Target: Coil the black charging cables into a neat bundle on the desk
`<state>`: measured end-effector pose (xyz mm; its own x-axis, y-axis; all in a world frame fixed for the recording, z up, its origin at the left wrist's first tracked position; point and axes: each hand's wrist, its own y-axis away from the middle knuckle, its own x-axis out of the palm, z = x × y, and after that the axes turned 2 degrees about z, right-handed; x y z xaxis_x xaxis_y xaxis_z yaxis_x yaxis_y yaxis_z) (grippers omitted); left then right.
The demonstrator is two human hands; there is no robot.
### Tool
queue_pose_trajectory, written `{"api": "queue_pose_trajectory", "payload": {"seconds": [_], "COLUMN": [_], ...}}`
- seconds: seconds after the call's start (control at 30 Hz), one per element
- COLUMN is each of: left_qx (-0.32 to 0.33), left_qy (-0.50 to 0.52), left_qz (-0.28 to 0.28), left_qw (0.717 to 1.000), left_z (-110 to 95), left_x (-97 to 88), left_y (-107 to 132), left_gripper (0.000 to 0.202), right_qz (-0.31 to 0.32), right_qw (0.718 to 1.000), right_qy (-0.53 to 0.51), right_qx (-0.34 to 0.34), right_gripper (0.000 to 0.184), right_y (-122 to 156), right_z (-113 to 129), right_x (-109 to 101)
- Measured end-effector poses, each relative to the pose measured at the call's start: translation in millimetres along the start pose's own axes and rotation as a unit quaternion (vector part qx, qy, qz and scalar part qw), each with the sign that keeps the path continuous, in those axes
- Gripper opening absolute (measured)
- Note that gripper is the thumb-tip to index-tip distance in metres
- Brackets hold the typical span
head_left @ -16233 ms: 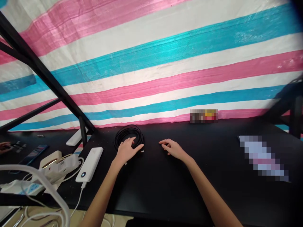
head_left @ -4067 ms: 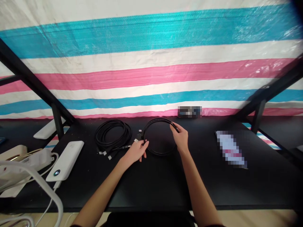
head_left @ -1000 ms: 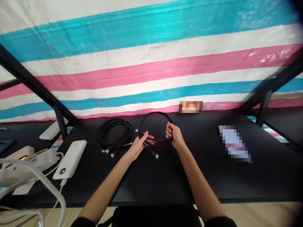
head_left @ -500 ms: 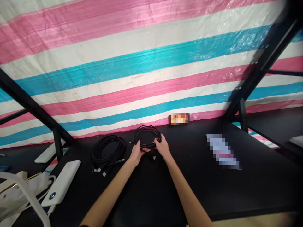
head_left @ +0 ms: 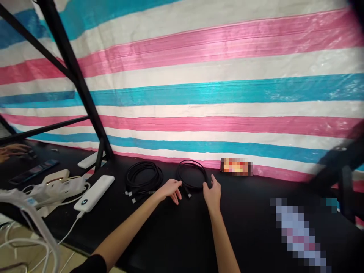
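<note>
A thin black cable (head_left: pixel 205 173) lies in a round coil on the black table, and its pale plug rests just in front of the loop. At the coil's left front is my left hand (head_left: pixel 170 189), with fingers loosely bent and apart, holding nothing. My right hand (head_left: pixel 213 192) is beside the coil's right edge with thumb and fingers spread; whether the thumb touches the cable I cannot tell. A thicker coil of black cable (head_left: pixel 131 174) lies to the left, with several pale plugs at its front.
A white power bank (head_left: pixel 94 193) with a white cable is at left, near a white power strip (head_left: pixel 68 189). A phone (head_left: pixel 35 171) and another person's hand (head_left: pixel 14 150) are farther left. A blurred-out phone-like object (head_left: pixel 236 167) leans against the striped sheet (head_left: pixel 213 91). A pixelated item (head_left: pixel 298 231) lies at right.
Both hands have let go of the thin coiled cable, which now rests on the table. They have moved apart and slightly back. The view has turned left.
</note>
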<state>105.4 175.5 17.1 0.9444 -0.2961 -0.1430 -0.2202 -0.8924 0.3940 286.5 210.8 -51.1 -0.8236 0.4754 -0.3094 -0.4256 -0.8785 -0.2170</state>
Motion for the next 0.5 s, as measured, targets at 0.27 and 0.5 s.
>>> {"api": "queue_pose_trajectory", "payload": {"seconds": [0.27, 0.5], "left_qx": [0.195, 0.093], "left_qy": [-0.069, 0.037], "left_qz": [-0.097, -0.049], "left_qw": [0.974, 0.994], "left_z": [12, 77], "left_x": [1.7, 9.6], "left_y": [107, 166], "left_gripper": [0.033, 0.061], "right_qz": [-0.066, -0.014], "right_qw": [0.989, 0.935], "right_qy": [-0.053, -0.079], "right_qx": [-0.121, -0.345], "right_gripper": [0.03, 0.023], "right_y": [20, 53], "right_z": [41, 78], "right_x": [-10, 2]}}
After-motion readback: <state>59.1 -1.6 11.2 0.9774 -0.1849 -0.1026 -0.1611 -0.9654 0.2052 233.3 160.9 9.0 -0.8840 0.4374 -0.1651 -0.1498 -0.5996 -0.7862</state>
